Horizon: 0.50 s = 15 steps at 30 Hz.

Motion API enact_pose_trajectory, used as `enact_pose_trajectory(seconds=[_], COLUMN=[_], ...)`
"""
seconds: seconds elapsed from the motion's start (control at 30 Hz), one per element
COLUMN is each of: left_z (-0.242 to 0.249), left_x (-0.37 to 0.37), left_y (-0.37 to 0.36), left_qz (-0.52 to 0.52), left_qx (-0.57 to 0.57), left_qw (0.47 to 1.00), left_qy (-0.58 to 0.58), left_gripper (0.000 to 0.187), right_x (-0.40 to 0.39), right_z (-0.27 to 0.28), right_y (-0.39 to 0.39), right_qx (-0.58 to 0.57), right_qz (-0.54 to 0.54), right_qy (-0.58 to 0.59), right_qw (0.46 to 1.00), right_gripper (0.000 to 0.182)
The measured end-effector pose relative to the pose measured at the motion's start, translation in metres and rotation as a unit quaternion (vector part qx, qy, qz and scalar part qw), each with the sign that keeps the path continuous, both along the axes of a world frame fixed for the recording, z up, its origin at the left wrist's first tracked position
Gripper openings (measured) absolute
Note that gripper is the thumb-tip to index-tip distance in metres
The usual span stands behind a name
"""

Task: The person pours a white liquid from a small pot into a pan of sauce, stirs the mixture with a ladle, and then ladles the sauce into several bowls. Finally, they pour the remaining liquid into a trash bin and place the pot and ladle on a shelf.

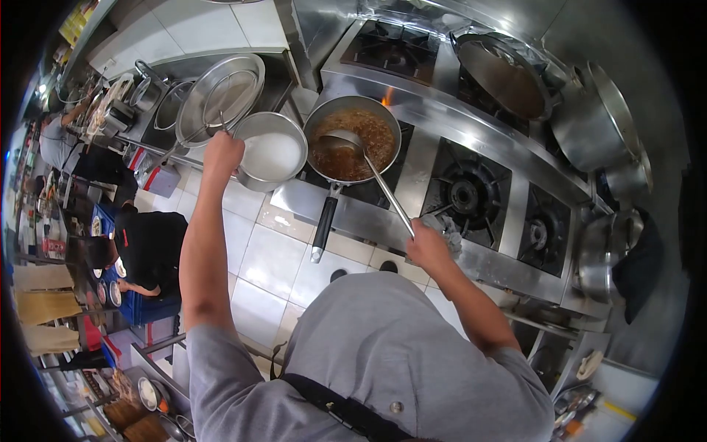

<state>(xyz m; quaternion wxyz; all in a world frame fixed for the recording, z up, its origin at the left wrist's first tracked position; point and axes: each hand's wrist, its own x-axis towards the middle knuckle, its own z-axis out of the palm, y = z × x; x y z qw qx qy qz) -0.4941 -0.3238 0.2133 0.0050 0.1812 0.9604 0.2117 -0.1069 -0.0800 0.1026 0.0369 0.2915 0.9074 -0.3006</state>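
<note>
My right hand (429,245) is closed round the long handle of a metal ladle (343,138). The ladle's bowl rests in brown bubbling liquid inside a frying pan (399,147) on a burner, its black handle pointing toward me. A flame shows behind the pan. My left hand (223,153) is closed at the side of a metal pot (254,180) holding white contents, just left of the pan. The exact grip is partly hidden. Beyond that hand, a wide metal basin (254,70) leans on the counter with a round strainer-like piece in it.
Bare burners (465,193) lie right of the pan. A dark wok (504,77) sits on the back range, and large stock pots (596,118) stand at the far right. At left, a person in black (151,247) handles bowls; another person works farther back. Floor tiles (254,258) show below.
</note>
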Motion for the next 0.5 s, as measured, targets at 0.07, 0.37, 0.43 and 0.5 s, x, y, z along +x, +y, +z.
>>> enact_pose_trajectory(seconds=[0.07, 0.37, 0.43, 0.5], left_z=[0.0, 0.015, 0.025, 0.031], left_x=[-0.003, -0.01, -0.002, 0.0], left_y=[0.012, 0.074, 0.087, 0.096], left_qz=[-0.009, -0.036, -0.049, -0.059], left_qx=[-0.021, -0.095, -0.111, -0.126], left_qw=[1.0, 0.993, 0.988, 0.984], left_qy=[0.021, 0.063, 0.099, 0.114], left_gripper=[0.029, 0.027, 0.026, 0.025], right_x=[-0.004, -0.02, -0.022, -0.024], right_z=[-0.009, -0.007, -0.001, 0.004], right_y=[0.01, 0.043, 0.044, 0.043], right_qx=[0.026, 0.056, 0.053, 0.04], right_qz=[0.009, -0.007, -0.015, -0.003], right_qy=[0.015, 0.023, 0.025, 0.012], right_qw=[1.0, 0.998, 0.998, 0.999], right_gripper=[0.023, 0.02, 0.019, 0.021])
